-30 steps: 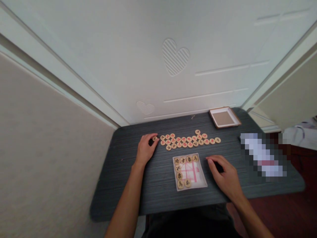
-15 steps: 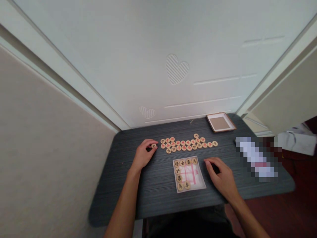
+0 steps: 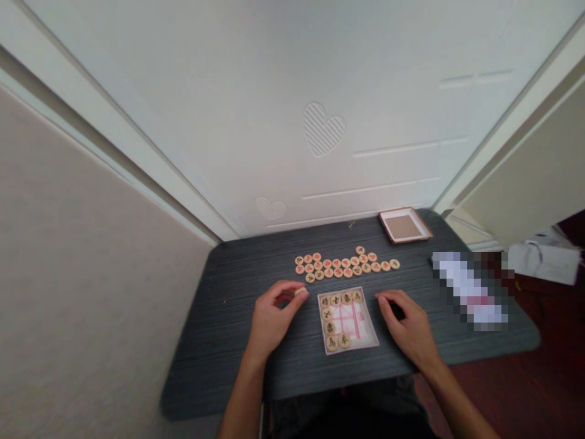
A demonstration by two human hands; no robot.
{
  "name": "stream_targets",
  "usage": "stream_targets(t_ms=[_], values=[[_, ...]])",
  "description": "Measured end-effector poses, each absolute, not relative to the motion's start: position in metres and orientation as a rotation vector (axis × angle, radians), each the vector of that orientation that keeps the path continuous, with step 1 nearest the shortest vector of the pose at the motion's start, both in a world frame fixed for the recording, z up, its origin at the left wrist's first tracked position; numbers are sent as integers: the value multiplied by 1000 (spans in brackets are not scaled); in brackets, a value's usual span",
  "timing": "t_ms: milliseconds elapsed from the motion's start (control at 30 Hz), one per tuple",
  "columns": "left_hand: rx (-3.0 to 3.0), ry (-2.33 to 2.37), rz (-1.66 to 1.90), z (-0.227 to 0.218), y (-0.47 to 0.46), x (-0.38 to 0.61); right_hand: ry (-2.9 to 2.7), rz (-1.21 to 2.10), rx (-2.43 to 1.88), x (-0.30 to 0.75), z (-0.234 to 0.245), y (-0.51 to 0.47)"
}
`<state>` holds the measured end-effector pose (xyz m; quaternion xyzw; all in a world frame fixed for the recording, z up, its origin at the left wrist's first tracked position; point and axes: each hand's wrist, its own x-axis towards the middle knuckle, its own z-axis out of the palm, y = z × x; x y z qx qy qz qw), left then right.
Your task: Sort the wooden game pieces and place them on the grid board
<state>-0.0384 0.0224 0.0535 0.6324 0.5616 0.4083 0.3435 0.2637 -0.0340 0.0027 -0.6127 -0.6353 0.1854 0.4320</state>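
My left hand (image 3: 273, 316) is closed in a pinch on a round wooden Chinese chess piece (image 3: 300, 291), held just left of the shallow white box (image 3: 372, 332). Inside that box, several black-marked pieces (image 3: 336, 300) line the top and left sides, with two at the bottom left; a pink-lined sheet (image 3: 347, 318) shows beneath them. My right hand (image 3: 408, 326) rests to the right of the box, thumb and forefinger together, with nothing visible in them. Beyond the box, several loose pieces (image 3: 337, 264) with red or black characters lie in uneven rows.
An open box lid (image 3: 404, 225) with a brown inside sits at the table's back right. A blurred-out object (image 3: 470, 292) lies on the right side of the dark table (image 3: 219, 323). A white panel with embossed hearts (image 3: 323, 129) rises behind the table.
My left hand has moved right and nearer, bringing the chess piece from the left end of the rows to beside the box. My right hand has stayed put.
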Motion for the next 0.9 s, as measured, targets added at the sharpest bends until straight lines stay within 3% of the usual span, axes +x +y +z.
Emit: stream_targets(t_ms=[300,900], values=[[1332,1224,1027,53,-15,20,-1569,509,-1530,262,10,-38],[836,1203,928,66,-27,33,-1537,554,-1591,262,3,-38]])
